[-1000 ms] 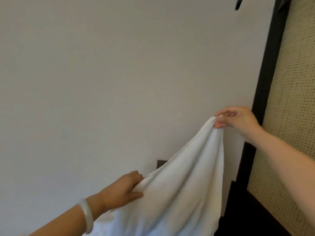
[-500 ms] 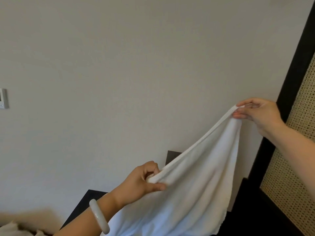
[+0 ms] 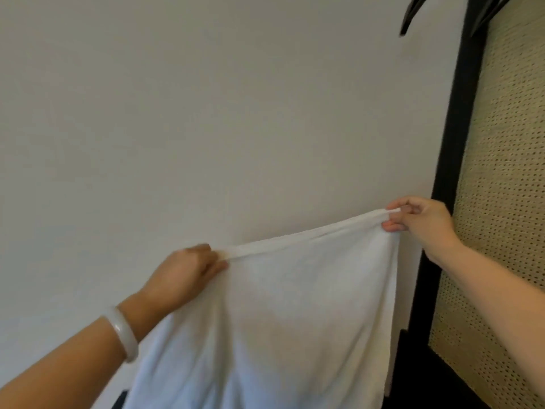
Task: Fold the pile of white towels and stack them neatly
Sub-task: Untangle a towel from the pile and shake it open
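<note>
A white towel [image 3: 289, 314] was held up by its top edge, stretched slanting up to the right, the rest hanging down

Left grip [image 3: 185, 273], right grip [image 3: 424, 221]: tight pinches aloft.

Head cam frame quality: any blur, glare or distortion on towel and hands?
Head view: soft even light, no glare; towel washed out, weave barely readable; left hand and right hand, both pinching its top edge, slightly soft but outlines clear; dark post at right leans, probably wide-angle distortion.
</note>
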